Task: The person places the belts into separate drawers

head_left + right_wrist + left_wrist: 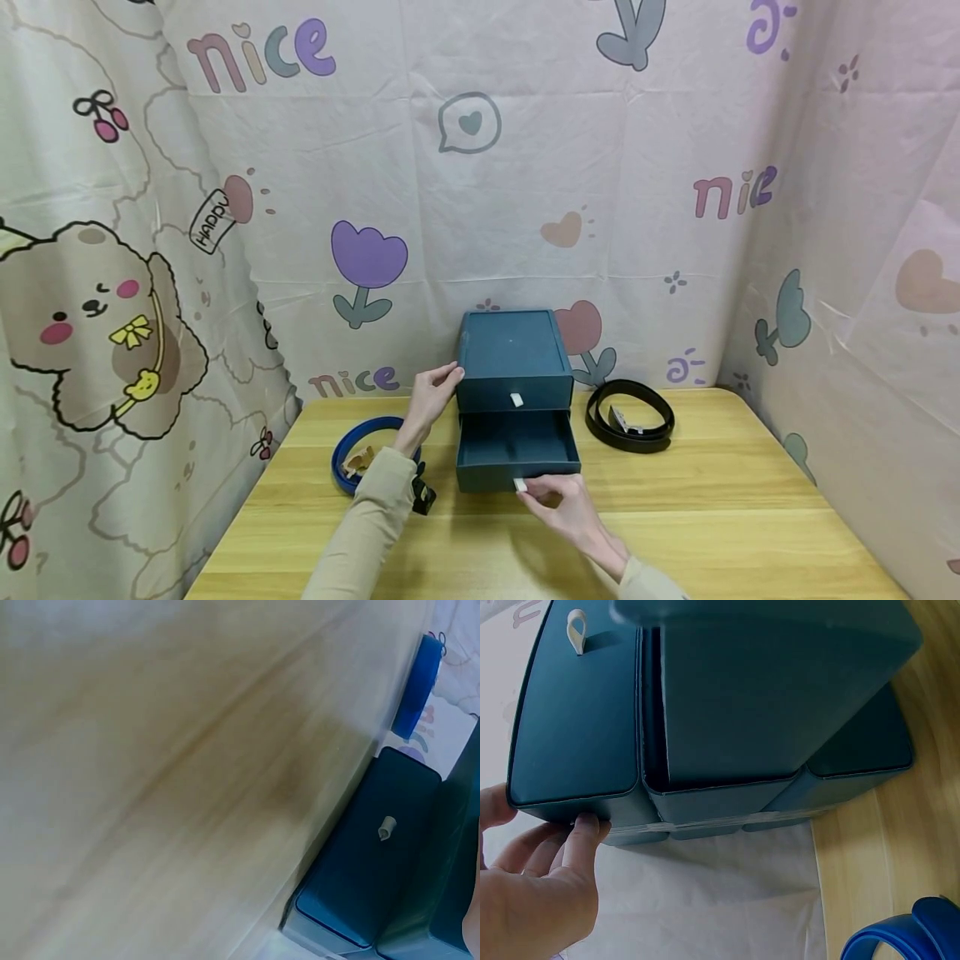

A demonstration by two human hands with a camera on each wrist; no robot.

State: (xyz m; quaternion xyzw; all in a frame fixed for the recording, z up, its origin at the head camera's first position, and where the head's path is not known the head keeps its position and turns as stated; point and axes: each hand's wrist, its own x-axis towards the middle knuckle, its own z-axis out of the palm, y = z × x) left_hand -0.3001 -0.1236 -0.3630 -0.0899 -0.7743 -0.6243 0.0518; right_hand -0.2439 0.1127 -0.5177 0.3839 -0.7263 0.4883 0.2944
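Observation:
A dark teal drawer box (pixel 513 346) stands at the back of the table, its middle drawer (pixel 483 477) pulled out and its inner floor showing. My left hand (pixel 431 398) holds the upper left front corner, thumb at the top and fingers along the side wall in the left wrist view. With thumb and forefinger, my right hand (pixel 567 504) pinches the white tab (pixel 521 484) of that drawer. The top drawer, with its own white loop (pixel 576 634), is closed. The bottom drawer (pixel 367 855) is closed too, and hidden under the open one in the head view.
A coiled blue belt (pixel 347 442) lies left of the box, with a tan piece inside it and a small black object (pixel 423 497) beside it. To the right lies a coiled black belt (pixel 630 444) with a silver buckle. Printed curtains (pixel 480 208) surround the wooden table (pixel 712 517).

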